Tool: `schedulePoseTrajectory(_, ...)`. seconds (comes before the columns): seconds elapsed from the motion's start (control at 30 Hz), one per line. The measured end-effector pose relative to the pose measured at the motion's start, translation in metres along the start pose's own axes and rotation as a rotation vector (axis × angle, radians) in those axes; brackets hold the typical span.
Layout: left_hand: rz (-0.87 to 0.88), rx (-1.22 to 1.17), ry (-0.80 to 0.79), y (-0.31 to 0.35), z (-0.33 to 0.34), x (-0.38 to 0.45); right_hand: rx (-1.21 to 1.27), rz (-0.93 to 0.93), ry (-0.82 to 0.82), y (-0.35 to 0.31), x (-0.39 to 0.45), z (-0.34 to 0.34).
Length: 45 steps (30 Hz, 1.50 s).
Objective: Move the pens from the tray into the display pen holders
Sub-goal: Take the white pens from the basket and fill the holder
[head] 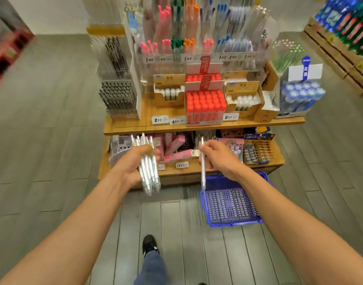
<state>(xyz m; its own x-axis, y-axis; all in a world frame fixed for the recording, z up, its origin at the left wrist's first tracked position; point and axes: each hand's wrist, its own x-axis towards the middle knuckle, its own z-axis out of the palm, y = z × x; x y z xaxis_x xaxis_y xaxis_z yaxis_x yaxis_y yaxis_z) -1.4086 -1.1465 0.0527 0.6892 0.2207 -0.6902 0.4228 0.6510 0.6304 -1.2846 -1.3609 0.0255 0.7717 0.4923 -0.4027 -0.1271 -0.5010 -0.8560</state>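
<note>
Pens, slim and white: left hand (133, 161) fingers clamp a bundle (148, 169), right hand (217, 159) fingers pinch one pen (202, 171).

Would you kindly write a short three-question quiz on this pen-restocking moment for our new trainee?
1. True or false: the left hand holds a bundle of white pens.
2. How many pens does the right hand pinch?
3. The blue tray sits: A) on the wooden shelf, B) on the floor, C) in the left hand.

Key: 1 true; 2 one, a single white pen; 3 B.
</note>
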Motion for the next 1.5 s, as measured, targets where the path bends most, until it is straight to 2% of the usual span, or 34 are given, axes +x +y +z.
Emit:
schedulePoseTrajectory(0.17,0.030,0.027,0.015,0.070,-0.059,-0.009,0.024,-0.033,-0.025,-0.064,0.035,0.050)
schedulePoseTrajectory(0.37,0.068,0.025,-0.049,0.148,-0.098,0.002,0.089,-0.039,-0.043,-0.130,0.076,0.094)
schedulePoseTrajectory(0.63,0.146,-0.024,-0.062,0.217,-0.113,0.054,0.090,-0.122,-0.089,-0.194,0.151,0.118)
schedulePoseTrajectory(1.0,0.186,-0.023,-0.073,0.329,-0.103,0.143,0.112,-0.196,-0.147,-0.284,0.284,0.104)
schedulePoseTrajectory(1.27,0.187,-0.015,-0.084,0.380,-0.091,0.177,0.144,-0.262,-0.057,-0.341,0.338,0.087)
schedulePoseTrajectory(1.4,0.190,-0.015,-0.127,0.403,-0.092,0.189,0.195,-0.388,0.112,-0.369,0.354,0.078)
schedulePoseTrajectory(1.5,0.179,-0.015,-0.158,0.417,-0.096,0.196,0.077,-0.511,0.232,-0.391,0.360,0.079)
